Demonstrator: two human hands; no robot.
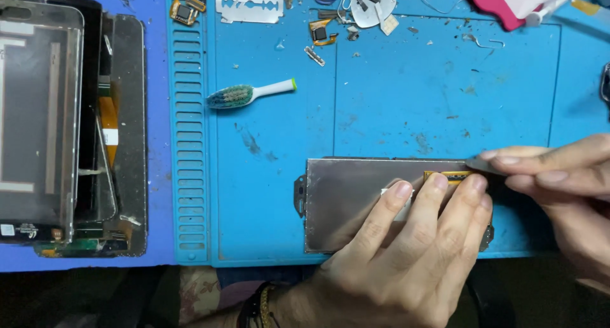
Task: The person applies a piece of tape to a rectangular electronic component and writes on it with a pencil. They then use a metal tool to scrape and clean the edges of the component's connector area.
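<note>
A grey metal-backed screen panel [343, 204] lies flat on the blue work mat [394, 106], near its front edge. My left hand [413, 252] rests on the panel, fingers spread flat and pressing it down. A gold flex connector [448, 175] shows at the panel's upper right, just above those fingertips. My right hand [559, 188] comes in from the right and pinches a thin dark metal blade [484, 165], whose tip sits at the connector.
A stack of disassembled tablet screens and frames [57, 125] lies at the left. A cut-off toothbrush head [248, 94] lies mid-mat. A razor blade [249, 3], small flex parts [321, 33], a white pick [372, 4] and a pink tool [492, 1] line the back.
</note>
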